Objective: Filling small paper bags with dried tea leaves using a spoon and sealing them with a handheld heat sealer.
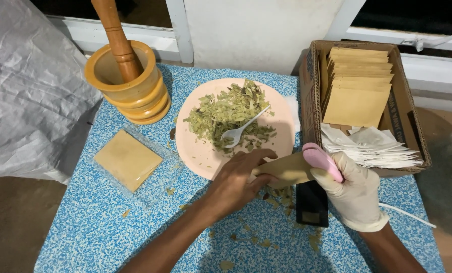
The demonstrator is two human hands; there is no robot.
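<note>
- The brown paper pouch (286, 169) is held above the desk (84, 237) near its right edge, just in front of the pink plate (200, 156) and over a black rectangular device (311, 205).
- The bare left hand (236, 184) is closed on the pouch's left end, fingers curled over its top edge; the gloved right hand (355, 194) is closed on a pink-handled tool (321, 161) that lies against the pouch's right end.
- The pouch looks light, thin and limp. It would likely crease or buckle if pinched mid-panel, so the edges and corners are the sound places to hold it; the paper seems dry, not slippery.
- Its long axis runs roughly left to right, parallel to the desk's front edge, the right end tilted slightly upward. Which end is the open mouth I cannot tell.
- Dried green leaves (228, 114) with a white plastic spoon (241, 130) sit on the plate; loose flakes scatter under the hands.
- A wooden mortar and pestle (127, 83) stands at the far left corner; a cardboard box (312, 96) of matching pouches sits at the right edge.
</note>
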